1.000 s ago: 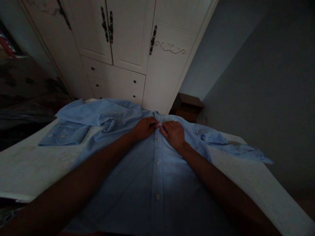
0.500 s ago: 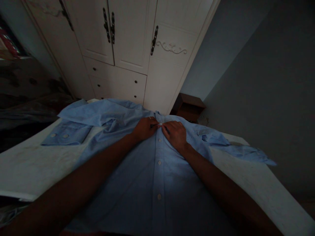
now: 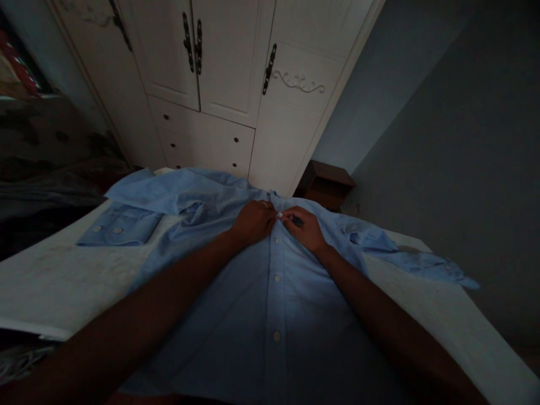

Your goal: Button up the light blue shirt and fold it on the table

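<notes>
While my L hand (image 3: 255, 223) & R hand (image 3: 304, 228), near-closed, pinched shirt placket (image 3: 277, 259) at button (image 3: 279, 215) nr collar (image 3: 274, 194), I figured slack cloth, button edge-on, worked best.

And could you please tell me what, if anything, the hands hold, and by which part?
The blue shirt: the left hand and right hand pinch its front placket near the collar, at a pale button; exact grip is unclear.
</notes>
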The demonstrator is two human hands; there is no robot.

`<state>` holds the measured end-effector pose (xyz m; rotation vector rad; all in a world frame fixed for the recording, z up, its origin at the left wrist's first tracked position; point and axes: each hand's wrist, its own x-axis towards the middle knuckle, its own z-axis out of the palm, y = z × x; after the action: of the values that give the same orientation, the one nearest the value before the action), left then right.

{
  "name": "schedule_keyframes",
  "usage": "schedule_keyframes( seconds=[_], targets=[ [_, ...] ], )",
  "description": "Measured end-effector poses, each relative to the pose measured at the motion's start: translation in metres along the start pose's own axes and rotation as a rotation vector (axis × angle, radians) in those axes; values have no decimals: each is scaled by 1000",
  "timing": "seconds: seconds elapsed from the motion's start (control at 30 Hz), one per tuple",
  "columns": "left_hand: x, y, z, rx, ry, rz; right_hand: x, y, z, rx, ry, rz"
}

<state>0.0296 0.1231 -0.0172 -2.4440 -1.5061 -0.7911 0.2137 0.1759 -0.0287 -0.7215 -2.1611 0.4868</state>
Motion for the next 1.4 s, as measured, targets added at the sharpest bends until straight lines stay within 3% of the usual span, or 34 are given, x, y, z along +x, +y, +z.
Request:
schedule_keyframes(
  seconds=[0.2,0.53,0.67,0.9,1.07,1.27,1.4],
  targets=[
    [2,5,-6,89,-54,52,11,8,-15,251,-203,244],
    [4,4,-5,193,3,185,33,-2,-39,149,-420,190],
    [4,6,-2,241,28,214,36,-8,-44,33,-460,150],
    [5,12,2,232,10,250,37,-27,-49,-433,-489,-99],
    [7,15,1,211,-33,222,37,-28,-46,-571,-431,-69],
    [4,11,0,98,-2,104,37,-15,-48,-231,-426,-10],
    [3,5,3,-24,68,-1,34,-8,-46,-123,-426,-64]
  ],
)
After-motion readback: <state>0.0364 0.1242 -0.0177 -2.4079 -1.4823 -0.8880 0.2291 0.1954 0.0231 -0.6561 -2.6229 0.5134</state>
